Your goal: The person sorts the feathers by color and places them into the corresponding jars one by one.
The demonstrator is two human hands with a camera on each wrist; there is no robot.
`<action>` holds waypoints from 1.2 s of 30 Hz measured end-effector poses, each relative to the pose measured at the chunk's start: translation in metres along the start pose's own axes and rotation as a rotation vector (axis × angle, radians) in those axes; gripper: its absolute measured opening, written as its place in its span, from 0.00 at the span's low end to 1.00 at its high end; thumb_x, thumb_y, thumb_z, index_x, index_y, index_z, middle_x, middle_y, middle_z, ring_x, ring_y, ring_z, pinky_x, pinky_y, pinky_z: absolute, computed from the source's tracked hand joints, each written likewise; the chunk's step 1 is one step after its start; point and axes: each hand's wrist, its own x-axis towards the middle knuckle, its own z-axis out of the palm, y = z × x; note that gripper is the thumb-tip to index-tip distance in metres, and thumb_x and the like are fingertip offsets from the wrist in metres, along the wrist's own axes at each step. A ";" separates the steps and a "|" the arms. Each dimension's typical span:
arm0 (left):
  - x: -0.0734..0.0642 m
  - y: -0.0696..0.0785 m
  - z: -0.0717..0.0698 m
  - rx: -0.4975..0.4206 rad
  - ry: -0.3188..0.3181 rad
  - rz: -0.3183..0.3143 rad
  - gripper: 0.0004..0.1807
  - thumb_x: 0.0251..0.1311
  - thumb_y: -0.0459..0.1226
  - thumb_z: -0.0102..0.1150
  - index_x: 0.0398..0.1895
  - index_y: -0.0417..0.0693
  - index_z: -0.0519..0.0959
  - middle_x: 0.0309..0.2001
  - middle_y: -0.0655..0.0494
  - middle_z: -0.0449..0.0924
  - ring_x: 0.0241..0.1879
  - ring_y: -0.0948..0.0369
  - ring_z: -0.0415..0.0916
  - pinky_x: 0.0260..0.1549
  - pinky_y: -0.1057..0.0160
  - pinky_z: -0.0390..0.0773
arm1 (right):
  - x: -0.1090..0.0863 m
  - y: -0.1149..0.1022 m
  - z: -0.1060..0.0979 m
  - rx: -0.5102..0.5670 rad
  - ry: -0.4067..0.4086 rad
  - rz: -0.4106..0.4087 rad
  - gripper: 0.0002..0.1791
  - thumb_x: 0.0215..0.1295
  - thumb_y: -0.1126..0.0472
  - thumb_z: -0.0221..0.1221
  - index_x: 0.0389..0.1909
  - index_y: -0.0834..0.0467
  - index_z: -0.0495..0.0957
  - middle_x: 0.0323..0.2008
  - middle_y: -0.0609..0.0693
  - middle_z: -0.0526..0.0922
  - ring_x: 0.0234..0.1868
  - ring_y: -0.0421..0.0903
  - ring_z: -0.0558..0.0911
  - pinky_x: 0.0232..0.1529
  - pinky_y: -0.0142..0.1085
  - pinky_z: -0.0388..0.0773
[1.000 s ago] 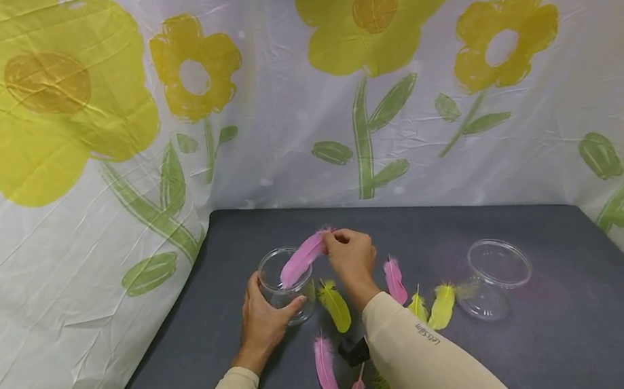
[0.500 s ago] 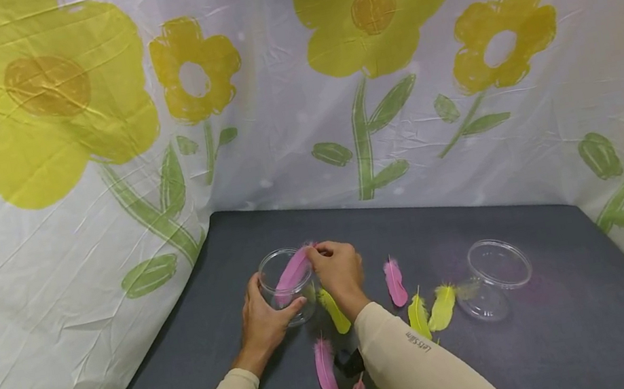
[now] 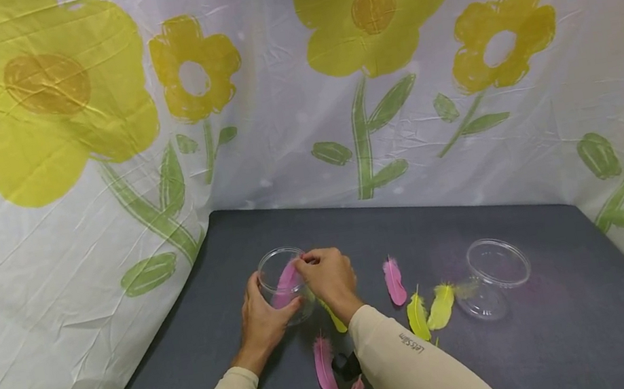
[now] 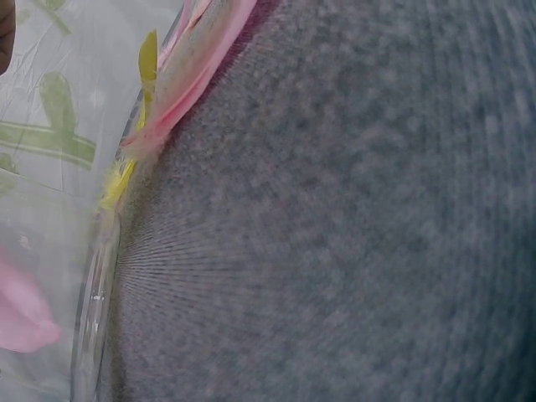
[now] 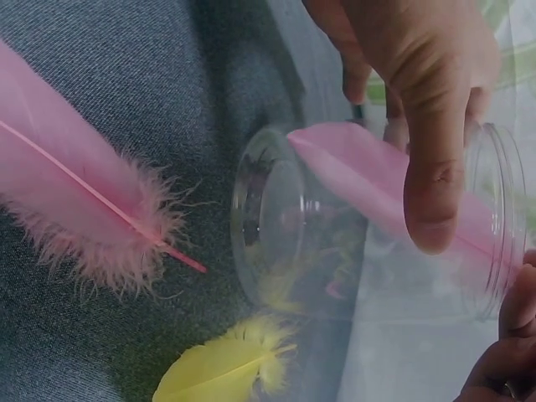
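In the head view, my left hand (image 3: 263, 320) wraps around a clear plastic jar (image 3: 306, 309) on the dark tabletop, thumb in front. A pink feather (image 3: 285, 284) slants into the jar through its mouth. My right hand (image 3: 329, 278) pinches that feather's quill end at the rim. Through the jar wall in the right wrist view, the pink feather (image 5: 356, 172) reaches well down inside, tip near the base. The left thumb (image 5: 435, 180) presses across the jar's side. Beside the jar lies a yellow feather (image 3: 333, 316), partly hidden by my right hand.
On the dark table (image 3: 558, 332) lie a pink feather (image 3: 394, 282), two yellow feathers (image 3: 417, 318) and, nearer me, pink feathers (image 3: 325, 368). A clear round container (image 3: 519, 282) stands at right. A flower-printed cloth (image 3: 279, 145) surrounds the table's back and sides.
My right hand has moved left and slightly down to the jar's rim, and the pink feather has slid deeper into the jar. My left hand keeps its place on the jar.
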 end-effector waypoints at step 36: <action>0.001 0.002 -0.001 -0.013 -0.028 -0.027 0.57 0.37 0.49 0.80 0.68 0.41 0.56 0.62 0.37 0.65 0.60 0.42 0.64 0.58 0.41 0.63 | 0.008 -0.007 -0.039 0.042 -0.020 -0.018 0.11 0.59 0.45 0.65 0.31 0.48 0.86 0.25 0.39 0.81 0.28 0.42 0.78 0.32 0.44 0.75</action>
